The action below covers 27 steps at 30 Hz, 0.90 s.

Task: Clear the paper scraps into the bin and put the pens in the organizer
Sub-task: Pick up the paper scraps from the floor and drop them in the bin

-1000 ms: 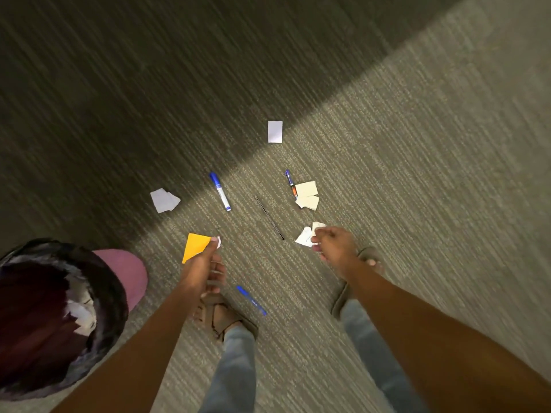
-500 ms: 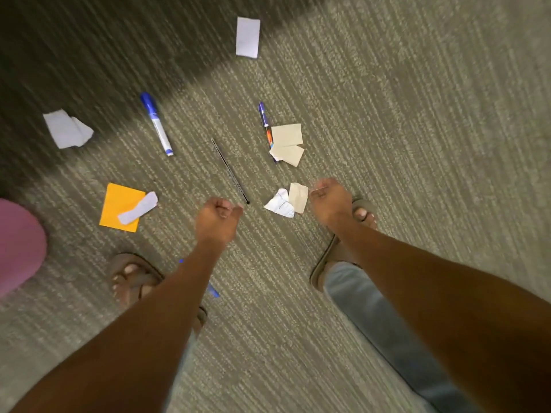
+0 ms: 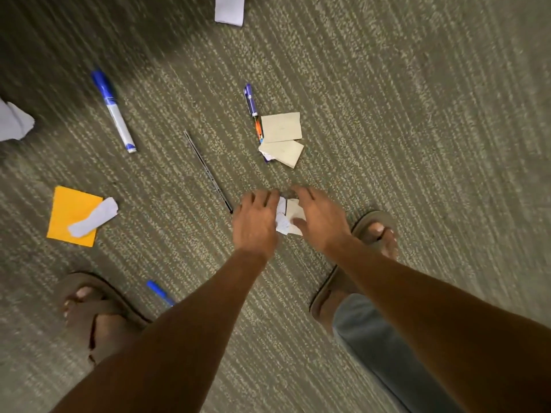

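Carpet scraps (2, touching) lie between both hands' fingers.

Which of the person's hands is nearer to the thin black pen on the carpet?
Left. The left hand lies right beside the thin black pen's lower tip; the right hand sits farther off, across the paper scraps.

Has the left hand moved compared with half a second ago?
Yes. The left hand has gone rightward from the thin black pen tip onto the white paper scraps.
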Motion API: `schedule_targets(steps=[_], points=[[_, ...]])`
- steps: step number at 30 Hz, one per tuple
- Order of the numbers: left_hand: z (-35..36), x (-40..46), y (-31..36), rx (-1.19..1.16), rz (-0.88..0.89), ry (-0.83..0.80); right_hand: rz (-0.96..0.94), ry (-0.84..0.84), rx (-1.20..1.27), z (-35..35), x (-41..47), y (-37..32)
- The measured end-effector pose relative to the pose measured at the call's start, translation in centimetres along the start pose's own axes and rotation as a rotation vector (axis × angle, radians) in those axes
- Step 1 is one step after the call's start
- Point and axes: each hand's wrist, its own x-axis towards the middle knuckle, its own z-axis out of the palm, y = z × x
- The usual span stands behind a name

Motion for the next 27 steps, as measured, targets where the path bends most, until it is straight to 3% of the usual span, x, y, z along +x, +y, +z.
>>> schedule_targets(steps=[4,7,11,13,16,20,27], points=[[-0.4,0.3,-1.0,-0.072,0.134,-0.001,-0.002,-0.014,0.201,-0.2,0.1,0.6],[-0.6,-0.1,-2.3,-0.325,0.072,-0.019,-0.022,0.042,0.347,-0.5,-0.3,0.6],[-1.5,-1.8,-4.6,-0.335,0.078,0.004,0.008,0.185,0.460,-1.7,-0.1,0.3],[-1.8,-2.8,-5.9,-0.309,0.073,0.004,0.000,0.135,0.442,-2.4,0.5,-0.1],[-2.4,-3.7,-7.5,-0.300,0.024,-0.006,0.019,-0.018,0.196,-2.9,0.7,-1.3],[-3.2,-3.8,-8.8,-0.389,-0.058,-0.008,0.238,-0.102,-0.040,-1.7,-0.7,-2.7],[-3.4,-3.6,-10.0,-0.391,-0.033,-0.063,0.167,-0.040,0.090,0.2,-1.9,-3.4]])
